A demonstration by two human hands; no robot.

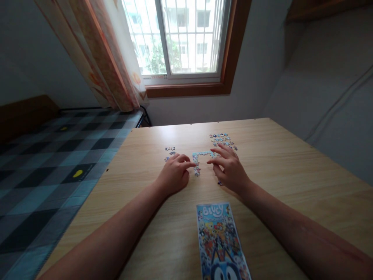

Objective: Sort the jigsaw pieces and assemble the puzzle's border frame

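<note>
Pointing inward, left hand (175, 171) at the puzzle border (201, 153).

Window (189, 50), brown-framed, one: is admitting daylight, far side. Curtain (101, 54), orange floral, one: is hanging left of it. Bed cover (72, 155), checked: is lying left. Shelf (323, 10), wooden: is jutting out, far right.

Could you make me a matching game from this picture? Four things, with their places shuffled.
1. Left hand
2. Checked cover
3. Curtain
4. Bluey picture

A. Hanging at the left side of the window
B. On the table, nearest the camera
C. At the left side of the joined puzzle pieces
D. Left of the table

Pairs: 1-C, 2-D, 3-A, 4-B
</note>
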